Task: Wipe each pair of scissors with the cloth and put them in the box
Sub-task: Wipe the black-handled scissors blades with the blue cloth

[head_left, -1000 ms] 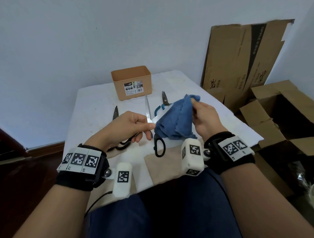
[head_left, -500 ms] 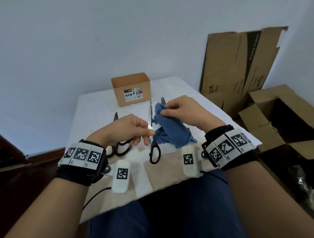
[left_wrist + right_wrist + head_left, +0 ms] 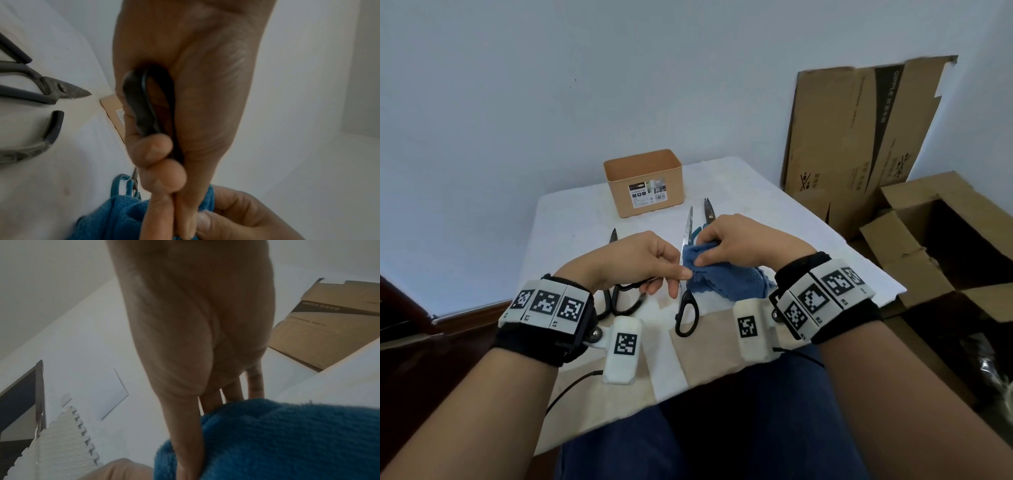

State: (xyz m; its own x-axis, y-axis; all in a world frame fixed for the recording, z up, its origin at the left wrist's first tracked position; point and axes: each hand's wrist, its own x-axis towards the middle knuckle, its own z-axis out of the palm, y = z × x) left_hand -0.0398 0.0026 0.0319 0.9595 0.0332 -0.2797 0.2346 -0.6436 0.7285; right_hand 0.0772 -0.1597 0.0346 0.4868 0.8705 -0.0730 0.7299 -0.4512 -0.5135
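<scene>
Black-handled scissors [image 3: 686,274] are held up over the near part of the table [image 3: 571,222], blade pointing toward the box [image 3: 643,181], one handle loop hanging free. Left hand [image 3: 633,262] pinches them around the pivot, fingers curled on a handle. Right hand [image 3: 743,241] grips the blue cloth [image 3: 726,277], bunched against the blade just right of the left hand's fingertips. Judging by that, this pair is mid-wipe.

Box sits at the table's far side, well beyond the held scissors; what shows of the inside looks empty, so likely nothing is stored yet. Dark scissors [image 3: 619,294] lie left of the held pair, partly under the left hand. Teal-handled scissors [image 3: 708,213] lie just behind the right hand, tips toward the box. Left to do: finish this wipe, box it, then the other two.
</scene>
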